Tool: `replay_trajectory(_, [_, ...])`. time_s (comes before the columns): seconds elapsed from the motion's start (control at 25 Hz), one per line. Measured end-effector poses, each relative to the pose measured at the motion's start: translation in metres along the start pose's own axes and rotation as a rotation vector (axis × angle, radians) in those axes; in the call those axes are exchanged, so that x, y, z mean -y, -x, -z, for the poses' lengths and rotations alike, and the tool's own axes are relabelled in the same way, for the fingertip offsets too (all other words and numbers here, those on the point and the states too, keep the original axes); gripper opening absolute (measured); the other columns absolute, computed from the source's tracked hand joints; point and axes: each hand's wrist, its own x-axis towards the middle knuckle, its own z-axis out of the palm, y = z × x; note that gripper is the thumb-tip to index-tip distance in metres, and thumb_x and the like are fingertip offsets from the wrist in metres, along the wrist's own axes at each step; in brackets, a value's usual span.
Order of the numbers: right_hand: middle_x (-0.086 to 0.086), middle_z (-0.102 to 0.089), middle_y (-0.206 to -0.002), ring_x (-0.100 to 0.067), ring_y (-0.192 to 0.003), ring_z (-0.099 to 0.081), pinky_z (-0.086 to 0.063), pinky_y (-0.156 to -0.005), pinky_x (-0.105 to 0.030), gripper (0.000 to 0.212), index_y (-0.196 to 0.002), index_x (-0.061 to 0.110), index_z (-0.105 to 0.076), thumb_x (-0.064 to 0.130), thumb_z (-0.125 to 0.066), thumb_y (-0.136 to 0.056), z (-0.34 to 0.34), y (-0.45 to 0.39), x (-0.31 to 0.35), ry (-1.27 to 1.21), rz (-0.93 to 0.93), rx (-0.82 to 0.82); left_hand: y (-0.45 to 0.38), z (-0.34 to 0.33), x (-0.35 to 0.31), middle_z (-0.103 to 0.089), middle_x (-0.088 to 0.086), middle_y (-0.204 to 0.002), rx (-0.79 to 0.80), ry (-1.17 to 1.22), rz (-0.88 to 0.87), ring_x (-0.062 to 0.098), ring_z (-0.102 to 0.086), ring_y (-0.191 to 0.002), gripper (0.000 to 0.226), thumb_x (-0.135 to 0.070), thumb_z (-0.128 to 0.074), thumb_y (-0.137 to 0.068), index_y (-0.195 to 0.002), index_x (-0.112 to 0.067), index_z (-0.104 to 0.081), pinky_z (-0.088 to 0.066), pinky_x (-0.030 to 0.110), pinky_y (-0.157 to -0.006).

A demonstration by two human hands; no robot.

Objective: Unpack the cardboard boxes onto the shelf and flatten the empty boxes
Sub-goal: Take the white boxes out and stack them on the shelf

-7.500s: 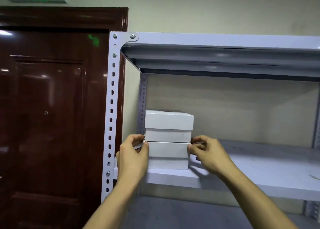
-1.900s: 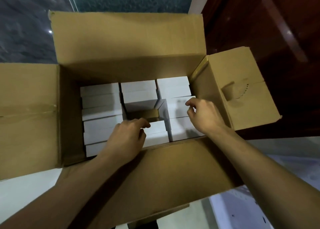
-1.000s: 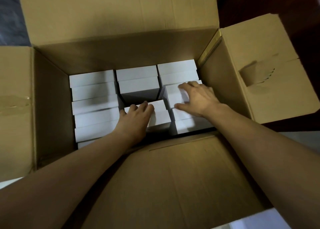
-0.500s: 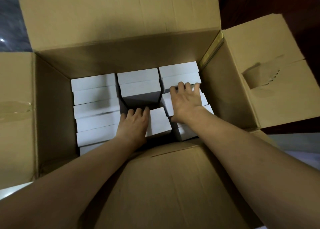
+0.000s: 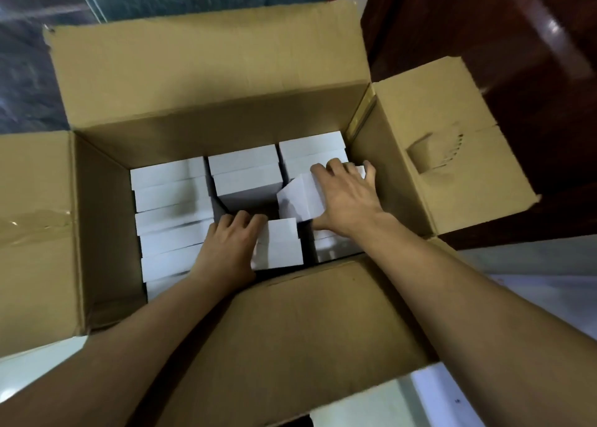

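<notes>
We look straight down into a large cardboard box [image 5: 206,81] whose four flaps are folded outward: the far flap stands up toward the dark speckled floor [image 5: 29,71], the left flap [image 5: 32,232] carries a strip of clear tape, the right flap [image 5: 445,148] shows a torn patch, and the near flap [image 5: 307,336] lies toward us. A dark red-brown wooden door [image 5: 500,32] fills the upper right, beyond the right flap.

Inside the box we see small white boxes [image 5: 171,216] packed in three columns. The left column is full from far to near. The middle column holds two boxes at the far end [image 5: 245,168], then a dark gap, then one box at the near end. The right column reaches the far wall, with more white boxes partly hidden under the right forearm.

Both forearms enter from the near edge and reach into the box. Our right hand [image 5: 349,200] lies over a tilted white box [image 5: 300,200] in the right column, fingers hooked over its far edge and thumb at its near side, so that it grips the box, which sits raised and skewed against its neighbours. Our left hand [image 5: 229,245] rests on the near middle white box [image 5: 281,245], its fingers curled over the far left edge into the gap; we cannot tell how firmly it grips. The two hands are near each other but apart.
</notes>
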Motion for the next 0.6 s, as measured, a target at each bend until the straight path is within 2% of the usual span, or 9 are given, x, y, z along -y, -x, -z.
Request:
replay_trajectory(0.16, [-0.005,-0.040,-0.137,-0.027,-0.132,-0.042,-0.009,-0.120,-0.060,0.096,-0.148,0.026,-0.034,0.056,-0.079,-0.068,0.036,0.030,-0.009,-0.091,-0.025,-0.055,0.026,0.034,-0.008,-0.045,0.006,-0.143,-0.099,0.056,-0.013,0.034,-0.041,-0.128,0.092,-0.036,-0.085,-0.072,-0.150,-0.024,-0.037,-0.034,0.045,-0.109])
replay_trajectory(0.24, [-0.007,-0.038,-0.136,-0.031,-0.129,-0.043,-0.015,-0.120,-0.056,0.094,-0.148,0.025,-0.034,0.052,-0.078,-0.069,0.056,0.046,-0.013,-0.117,-0.051,-0.069,0.039,0.052,-0.010,-0.044,0.004,-0.145,-0.118,0.065,-0.014,0.033,-0.039,-0.130,0.096,-0.035,-0.086,-0.070,-0.151,-0.026,-0.035,-0.032,0.045,-0.109])
replay_trajectory(0.36, [-0.009,-0.039,-0.133,-0.032,-0.127,-0.041,-0.024,-0.113,-0.050,0.094,-0.146,0.025,-0.035,0.056,-0.075,-0.067,0.093,0.078,-0.019,-0.213,-0.098,-0.124,0.067,0.088,-0.013,-0.042,0.003,-0.149,-0.164,0.084,-0.026,0.033,-0.037,-0.132,0.098,-0.036,-0.086,-0.072,-0.153,-0.029,-0.031,-0.029,0.047,-0.111])
replay_trajectory(0.48, [-0.009,-0.040,-0.134,-0.032,-0.128,-0.040,-0.025,-0.112,-0.048,0.095,-0.147,0.027,-0.034,0.054,-0.077,-0.068,0.124,0.110,-0.019,-0.234,-0.116,-0.180,0.095,0.128,-0.015,-0.040,0.005,-0.152,-0.215,0.117,-0.019,0.035,-0.031,-0.138,0.097,-0.033,-0.086,-0.074,-0.154,-0.028,-0.031,-0.026,0.053,-0.114])
replay_trajectory(0.6, [-0.006,-0.039,-0.135,-0.029,-0.129,-0.038,-0.024,-0.115,-0.046,0.095,-0.147,0.031,-0.032,0.052,-0.080,-0.068,0.148,0.140,-0.015,-0.222,-0.155,-0.226,0.116,0.161,-0.018,-0.042,0.010,-0.149,-0.291,0.133,-0.047,0.040,-0.034,-0.136,0.099,-0.030,-0.090,-0.070,-0.152,-0.024,-0.035,-0.032,0.058,-0.111])
